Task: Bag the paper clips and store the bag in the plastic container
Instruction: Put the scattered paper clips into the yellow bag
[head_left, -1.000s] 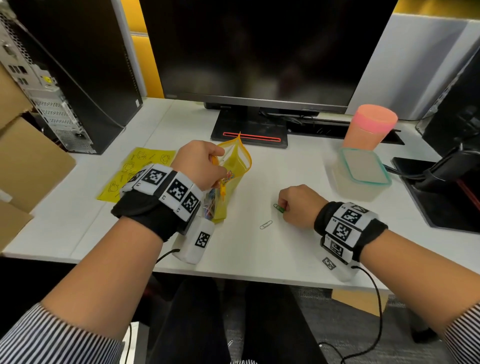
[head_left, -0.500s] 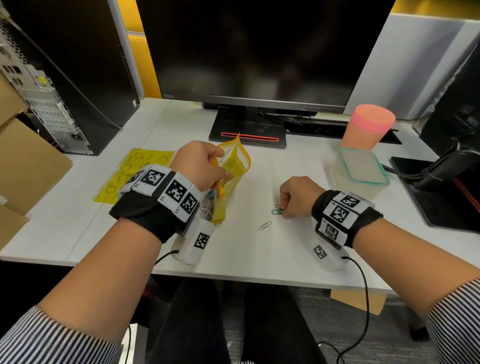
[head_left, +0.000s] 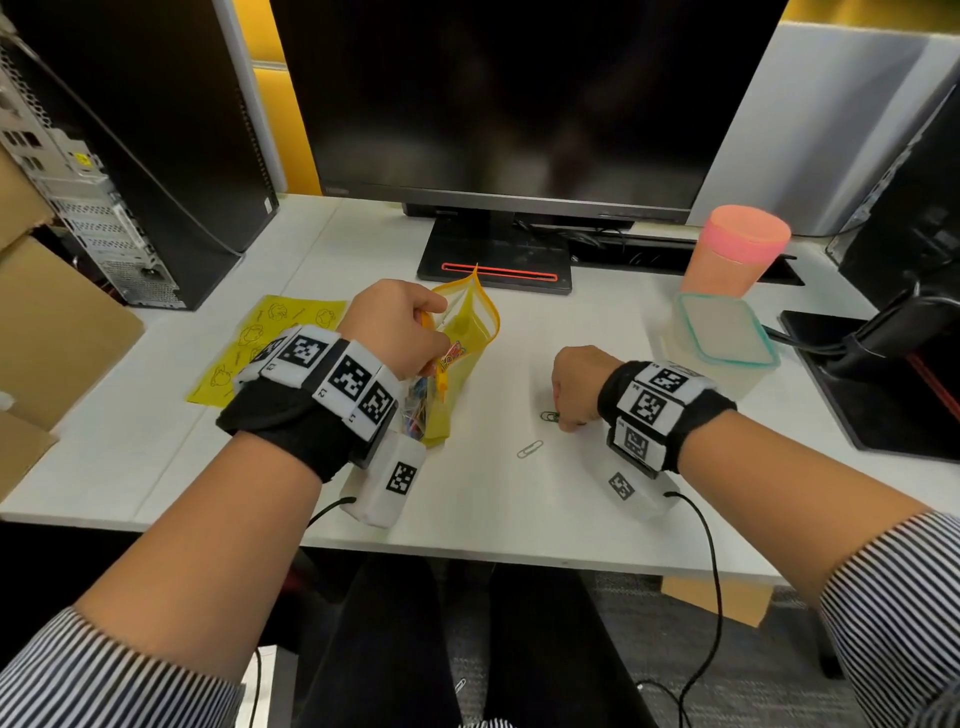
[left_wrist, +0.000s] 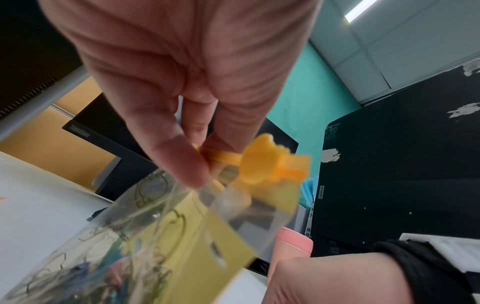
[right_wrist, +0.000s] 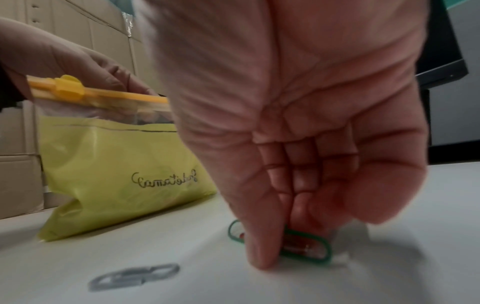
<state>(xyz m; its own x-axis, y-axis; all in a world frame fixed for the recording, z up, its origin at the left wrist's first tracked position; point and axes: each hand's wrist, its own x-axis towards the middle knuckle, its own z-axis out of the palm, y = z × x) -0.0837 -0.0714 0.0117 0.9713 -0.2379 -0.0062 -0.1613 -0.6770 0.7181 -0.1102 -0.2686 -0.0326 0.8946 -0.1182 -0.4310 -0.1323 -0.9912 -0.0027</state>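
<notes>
Left hand (head_left: 395, 332) raised above desk (head_left: 519, 509), thumb and fingers pinching bag (head_left: 462, 353) top. Right hand (head_left: 576, 387) knuckles-up on desk, fingertips (right_wrist: 262, 261) pinching green paper clip (right_wrist: 306, 246).

An office cubicle: a white worktop (head_left: 519, 519) carries a dark Lenovo ThinkVision monitor (head_left: 519, 98), desktop tower computers (head_left: 130, 130) stand alongside, partition panels (head_left: 831, 119) behind, cardboard boxes (head_left: 47, 322) stacked left.
</notes>
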